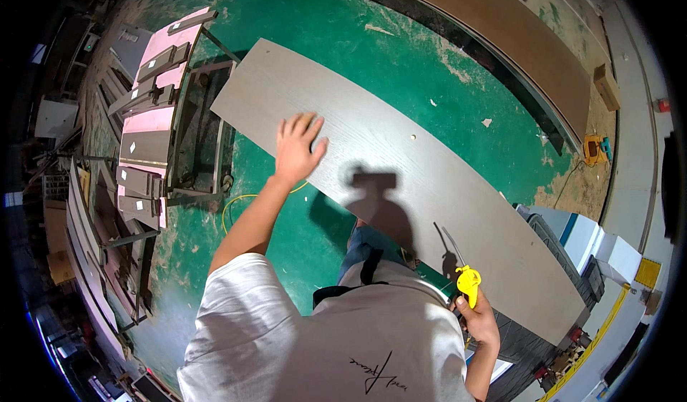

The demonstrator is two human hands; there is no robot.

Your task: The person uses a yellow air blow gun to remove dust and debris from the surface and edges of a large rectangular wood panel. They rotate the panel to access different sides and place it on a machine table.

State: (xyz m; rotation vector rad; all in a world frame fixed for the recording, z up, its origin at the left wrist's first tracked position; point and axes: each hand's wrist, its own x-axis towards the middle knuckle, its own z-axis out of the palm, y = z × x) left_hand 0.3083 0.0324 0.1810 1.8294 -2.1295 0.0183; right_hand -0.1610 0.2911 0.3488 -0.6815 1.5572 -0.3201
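A long grey-brown wood-grain board stretches in front of me from upper left to lower right. My left hand rests on its near edge, fingers spread over the surface. Close to my body, my right hand is wrapped round a yellow air blow gun. Its thin metal nozzle points up and left over the board. The shadow of my head and of the blow gun falls across the board. Part of the right-hand fingers is hidden behind the tool.
On the left, a rack with a pink top carries several dark wood pieces. A brown panel lies on a bench at the upper right. A yellow hose runs over the green floor. A yellow power tool sits at the far right.
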